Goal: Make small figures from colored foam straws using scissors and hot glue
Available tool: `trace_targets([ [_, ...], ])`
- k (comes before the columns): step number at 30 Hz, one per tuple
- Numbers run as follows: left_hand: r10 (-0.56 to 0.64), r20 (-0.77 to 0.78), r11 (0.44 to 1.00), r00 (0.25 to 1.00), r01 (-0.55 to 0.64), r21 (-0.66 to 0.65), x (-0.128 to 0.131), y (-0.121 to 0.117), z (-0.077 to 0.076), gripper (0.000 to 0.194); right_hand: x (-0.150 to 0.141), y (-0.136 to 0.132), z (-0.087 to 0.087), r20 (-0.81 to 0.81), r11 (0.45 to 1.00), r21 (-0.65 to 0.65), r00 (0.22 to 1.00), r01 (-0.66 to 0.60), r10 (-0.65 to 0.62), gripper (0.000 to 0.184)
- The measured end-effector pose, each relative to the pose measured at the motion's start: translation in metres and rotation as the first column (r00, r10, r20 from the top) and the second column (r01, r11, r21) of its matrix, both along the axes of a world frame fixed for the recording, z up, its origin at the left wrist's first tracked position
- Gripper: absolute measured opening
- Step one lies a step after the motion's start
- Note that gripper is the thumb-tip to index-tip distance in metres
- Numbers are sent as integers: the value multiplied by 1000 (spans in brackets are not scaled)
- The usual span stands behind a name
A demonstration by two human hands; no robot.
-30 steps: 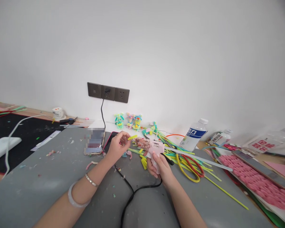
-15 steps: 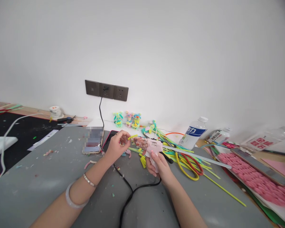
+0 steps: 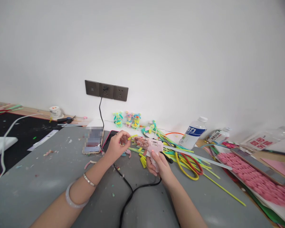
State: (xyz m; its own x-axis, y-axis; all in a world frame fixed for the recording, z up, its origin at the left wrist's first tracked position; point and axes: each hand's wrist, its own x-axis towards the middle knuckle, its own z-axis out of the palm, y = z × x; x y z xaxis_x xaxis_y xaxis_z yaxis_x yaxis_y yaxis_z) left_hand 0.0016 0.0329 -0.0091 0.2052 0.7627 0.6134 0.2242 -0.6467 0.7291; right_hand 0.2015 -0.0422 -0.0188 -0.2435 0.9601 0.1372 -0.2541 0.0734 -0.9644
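Observation:
My right hand [image 3: 160, 164] is wrapped round the grip of a pale pink hot glue gun [image 3: 156, 145], a long clear glue stick [image 3: 199, 154] jutting from its back end. Its nozzle end is crusted with brownish residue and points left. Between the fingertips of my left hand [image 3: 119, 143] is a short yellow piece of pipe cleaner [image 3: 133, 137], close to the nozzle; whether the two touch I cannot tell. Just below the gun lie several short yellow pipe cleaner pieces [image 3: 142, 160]. Small pipe cleaner figures [image 3: 118, 119] stand against the wall behind.
A black cord [image 3: 128, 186] crosses the grey mat [image 3: 61, 177] under my forearms. Yellow-handled scissors [image 3: 186, 169] lie among long pipe cleaners at right, near a white bottle [image 3: 193, 134]. A phone [image 3: 93, 141] is at left; a pink braided piece [image 3: 258, 177] lies far right.
The glue gun's nozzle has shifted very slightly right, away from the yellow piece. My left hand looks the same as before.

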Motion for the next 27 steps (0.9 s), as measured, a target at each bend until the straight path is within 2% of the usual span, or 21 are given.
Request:
trace_targets([
  [11, 10, -2, 1000, 1000, -10, 28, 0, 1, 0, 10, 1, 4, -9, 3, 998, -8, 998, 63, -63, 49],
  [27, 11, -9, 1000, 1000, -11, 3, -1, 3, -4, 7, 2, 1, -1, 22, 983, -27, 984, 179, -179, 47],
])
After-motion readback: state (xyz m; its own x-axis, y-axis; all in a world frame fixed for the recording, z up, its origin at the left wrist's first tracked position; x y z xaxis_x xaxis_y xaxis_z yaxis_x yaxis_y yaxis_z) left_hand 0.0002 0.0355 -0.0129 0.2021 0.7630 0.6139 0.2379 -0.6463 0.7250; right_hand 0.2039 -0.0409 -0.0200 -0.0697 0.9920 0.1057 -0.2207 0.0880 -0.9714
